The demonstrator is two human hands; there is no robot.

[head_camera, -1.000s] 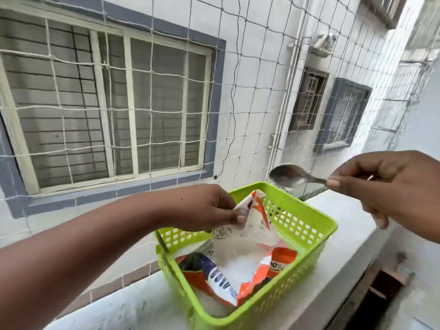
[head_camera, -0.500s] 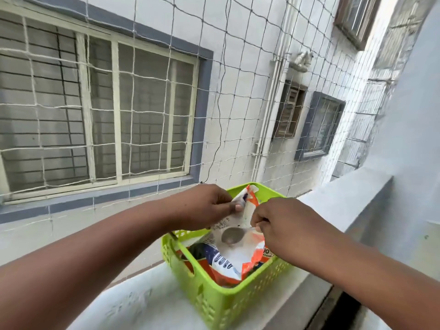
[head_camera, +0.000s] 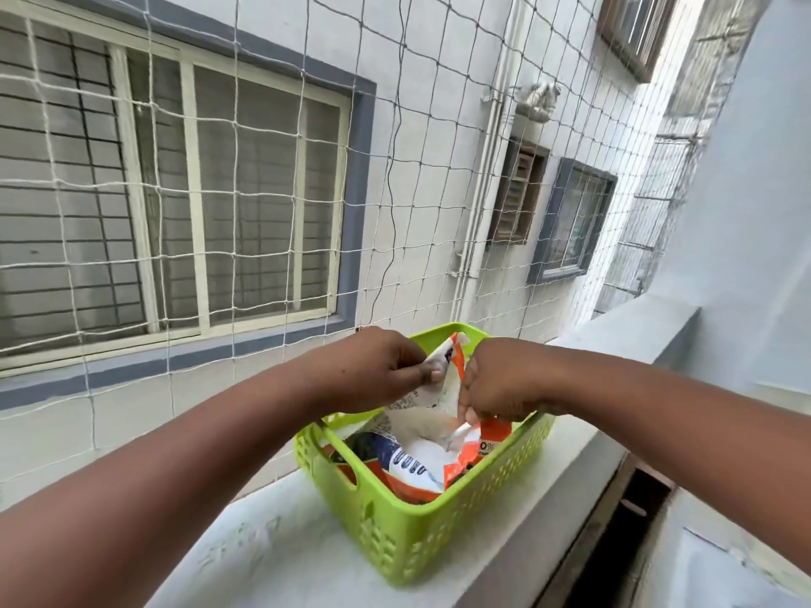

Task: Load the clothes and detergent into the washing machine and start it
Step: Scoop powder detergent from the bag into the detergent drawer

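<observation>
An orange, white and blue detergent bag [head_camera: 417, 460] stands open inside a lime-green plastic basket [head_camera: 395, 524] on a white ledge. My left hand [head_camera: 386, 370] pinches the left side of the bag's torn top edge and holds it up. My right hand [head_camera: 500, 383] is closed at the bag's mouth, fingers pointing down into it. It grips a metal spoon [head_camera: 457, 432], of which only a short pale piece shows below the fingers; the bowl is hidden inside the bag. No clothes or washing machine can be made out for certain.
The basket sits on a white concrete ledge [head_camera: 263, 546] with a rope safety net [head_camera: 395, 212] just behind it. Beyond the net is a neighbouring wall with windows. A dark gap [head_camera: 614, 533] drops off right of the ledge, beside a pale surface [head_camera: 724, 568].
My right hand brought the spoon down from the raised position at the right into the bag's mouth and has pushed it deeper. My left hand kept holding the bag's edge.
</observation>
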